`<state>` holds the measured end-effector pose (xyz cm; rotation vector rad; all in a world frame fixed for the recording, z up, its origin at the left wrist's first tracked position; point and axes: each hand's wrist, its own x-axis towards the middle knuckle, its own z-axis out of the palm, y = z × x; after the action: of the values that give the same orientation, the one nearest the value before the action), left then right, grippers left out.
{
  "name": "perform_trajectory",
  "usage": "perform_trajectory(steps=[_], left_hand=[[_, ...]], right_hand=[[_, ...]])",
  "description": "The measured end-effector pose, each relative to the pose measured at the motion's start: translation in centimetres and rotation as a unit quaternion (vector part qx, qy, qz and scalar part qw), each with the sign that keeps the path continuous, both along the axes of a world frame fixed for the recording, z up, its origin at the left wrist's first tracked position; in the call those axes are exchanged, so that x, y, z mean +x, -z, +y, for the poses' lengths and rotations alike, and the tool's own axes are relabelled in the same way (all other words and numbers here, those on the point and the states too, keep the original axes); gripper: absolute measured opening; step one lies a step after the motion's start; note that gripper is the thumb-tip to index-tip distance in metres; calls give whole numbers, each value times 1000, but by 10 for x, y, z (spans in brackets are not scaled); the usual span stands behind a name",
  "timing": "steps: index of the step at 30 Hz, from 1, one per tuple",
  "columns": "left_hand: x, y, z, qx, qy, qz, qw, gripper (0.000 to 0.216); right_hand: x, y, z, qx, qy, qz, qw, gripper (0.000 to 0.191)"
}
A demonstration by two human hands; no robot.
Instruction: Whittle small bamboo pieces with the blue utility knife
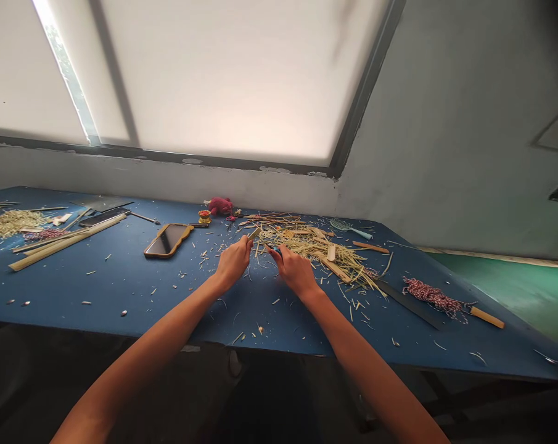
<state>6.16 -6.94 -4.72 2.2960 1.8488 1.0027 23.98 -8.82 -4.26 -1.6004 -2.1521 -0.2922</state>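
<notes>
Bamboo slats (66, 242) lie at the far left of the blue tabletop (121, 283). Next comes a phone (168, 240) in a tan case, face up. Mid-table, the left hand (233, 262) is closed round a short bamboo piece (254, 233), whose tip pokes out beyond the fingers. Just beside it, the right hand (295, 270) is fisted on a blue-handled tool (274, 248); I cannot make out its working end. A heap of shavings (320, 250) lies behind that hand. Further right, red-and-white twine (433, 297) lies across a long dark blade (408, 303).
</notes>
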Motion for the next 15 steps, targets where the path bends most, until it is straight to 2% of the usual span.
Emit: perform_trajectory(steps=[5, 15], left_hand=[[2, -2, -3, -8, -35, 54, 998, 38], [3, -4, -4, -15, -39, 84, 996, 36]], right_hand=[[-1, 2, 1, 8, 9, -5, 1000, 59], [-2, -1, -1, -10, 22, -2, 1000, 63]])
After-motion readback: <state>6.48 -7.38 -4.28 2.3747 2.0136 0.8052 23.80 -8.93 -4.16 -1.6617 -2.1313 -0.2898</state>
